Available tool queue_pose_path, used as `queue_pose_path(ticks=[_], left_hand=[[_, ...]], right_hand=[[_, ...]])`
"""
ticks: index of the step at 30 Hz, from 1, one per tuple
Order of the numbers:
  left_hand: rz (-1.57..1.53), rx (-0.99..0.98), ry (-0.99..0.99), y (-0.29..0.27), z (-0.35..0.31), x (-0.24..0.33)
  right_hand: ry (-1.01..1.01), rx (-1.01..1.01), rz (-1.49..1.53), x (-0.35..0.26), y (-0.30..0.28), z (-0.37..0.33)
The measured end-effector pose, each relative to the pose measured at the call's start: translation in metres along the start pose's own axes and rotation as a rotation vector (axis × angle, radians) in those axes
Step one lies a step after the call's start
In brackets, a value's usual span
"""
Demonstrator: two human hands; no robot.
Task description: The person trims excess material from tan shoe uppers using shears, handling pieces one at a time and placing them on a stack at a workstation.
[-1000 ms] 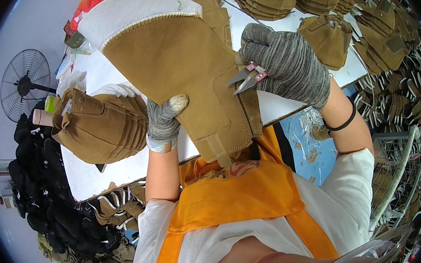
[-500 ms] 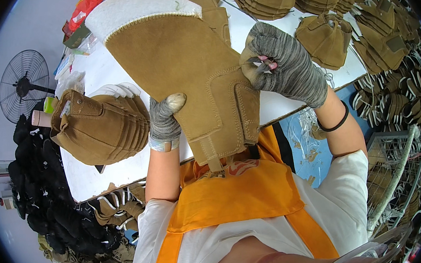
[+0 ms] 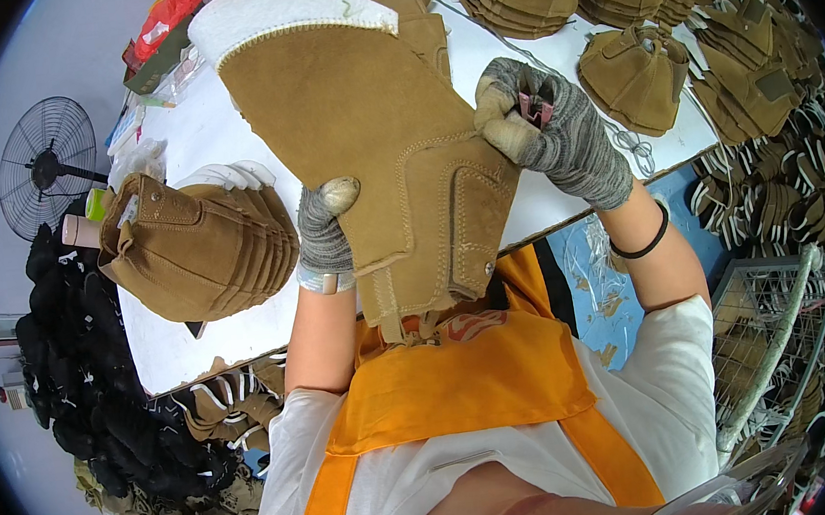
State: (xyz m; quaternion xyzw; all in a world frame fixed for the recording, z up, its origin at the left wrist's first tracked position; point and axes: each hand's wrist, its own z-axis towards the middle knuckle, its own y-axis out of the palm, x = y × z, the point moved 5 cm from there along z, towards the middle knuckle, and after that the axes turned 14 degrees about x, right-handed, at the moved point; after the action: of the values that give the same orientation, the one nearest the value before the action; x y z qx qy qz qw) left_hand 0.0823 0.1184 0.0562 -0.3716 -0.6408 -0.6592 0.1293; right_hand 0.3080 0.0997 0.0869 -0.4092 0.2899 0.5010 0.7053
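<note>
Left hand [image 3: 325, 230] grips the boot piece [image 3: 351, 116]'s left edge; right hand [image 3: 564, 141], snips [image 3: 536, 109] now palmed (freeing it), pinches its right edge.

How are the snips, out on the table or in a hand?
In a hand: the right hand curls around the snips, and some pink shows in its grip. Whether they're open or shut, I cannot tell.

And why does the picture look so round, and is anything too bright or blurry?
All in the head view: the wide fisheye lens leaves the corners black; the white table looks very bright; the brown piece looks fairly sharp, not smeared.
</note>
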Motion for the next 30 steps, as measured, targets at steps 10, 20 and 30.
queue_pose_path(ticks=[10,20,30], left_hand=[[-0.059,0.01,-0.057,-0.004,0.005,-0.005],[-0.075,-0.008,-0.054,-0.004,0.007,-0.001],[-0.095,0.022,-0.099,-0.007,0.003,-0.007]], right_hand=[[-0.078,0.095,-0.096,-0.008,-0.006,0.0],[0.28,0.482,0.377,-0.011,-0.044,-0.003],[-0.275,-0.02,-0.344,-0.056,-0.004,-0.01]])
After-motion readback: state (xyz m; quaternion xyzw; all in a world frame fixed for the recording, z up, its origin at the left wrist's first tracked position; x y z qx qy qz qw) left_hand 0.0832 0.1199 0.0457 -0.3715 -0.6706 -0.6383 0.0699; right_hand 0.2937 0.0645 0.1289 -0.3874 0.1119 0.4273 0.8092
